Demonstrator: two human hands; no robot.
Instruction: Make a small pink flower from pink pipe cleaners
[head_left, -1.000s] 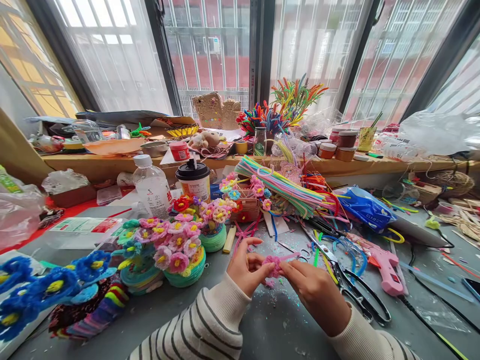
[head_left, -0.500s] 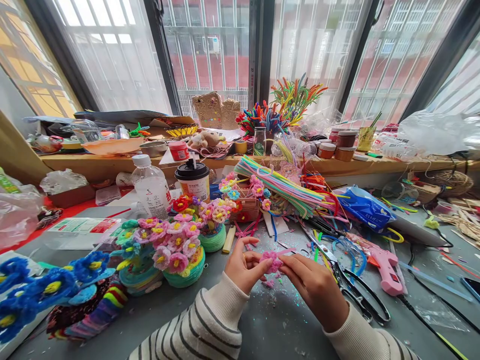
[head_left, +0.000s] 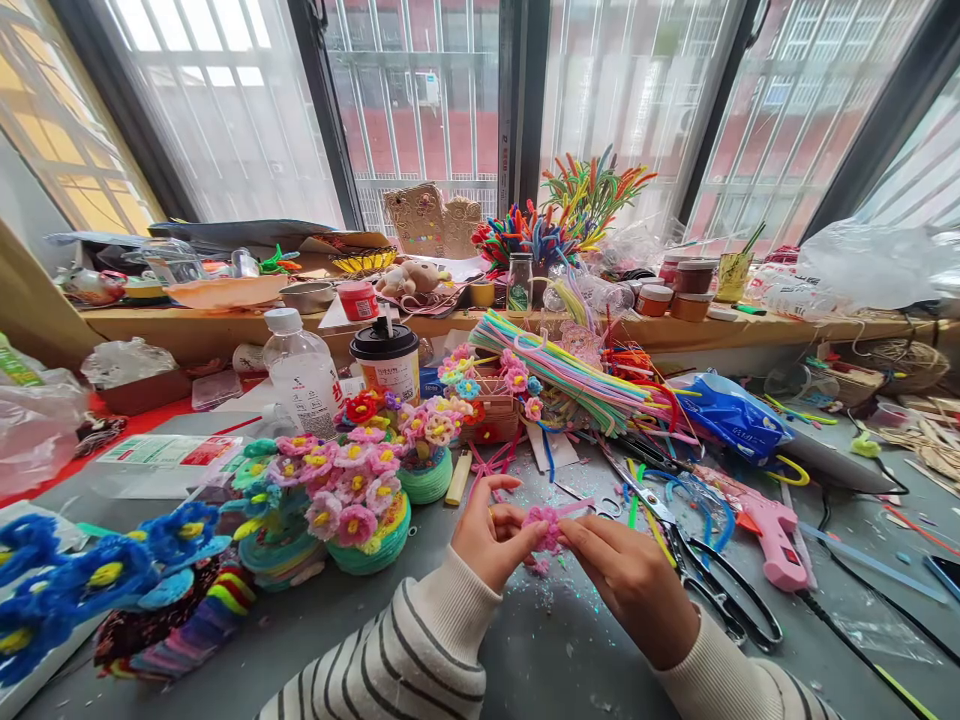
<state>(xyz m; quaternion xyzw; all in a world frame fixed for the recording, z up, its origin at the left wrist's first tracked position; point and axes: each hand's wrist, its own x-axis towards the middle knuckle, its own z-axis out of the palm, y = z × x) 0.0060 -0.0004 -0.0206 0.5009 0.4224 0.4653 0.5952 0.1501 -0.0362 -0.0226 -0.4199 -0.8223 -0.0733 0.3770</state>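
Between my two hands is a small pink pipe-cleaner flower [head_left: 545, 524], held just above the grey table [head_left: 555, 650]. My left hand [head_left: 491, 535] pinches its left side between thumb and fingers. On the right side, the closed fingertips of my right hand [head_left: 630, 575] grip the same flower, and a pale pink strip sticks out above them. Small pink bits and glitter lie beneath. Left of my hands stands a pot of pink flowers [head_left: 360, 490]. Black-handled scissors [head_left: 712, 580] lie just right of my right hand.
A pink glue gun [head_left: 780, 540] and its cord lie at the right. Behind my hands are a pipe-cleaner bundle [head_left: 570, 370], a lidded cup [head_left: 386, 365] and a bottle [head_left: 300, 375]. Blue flowers [head_left: 105, 570] fill the front left.
The pink flower has turned slightly and shifted a little to the right between my fingers. Both hands still hold it, nearly in the same place.
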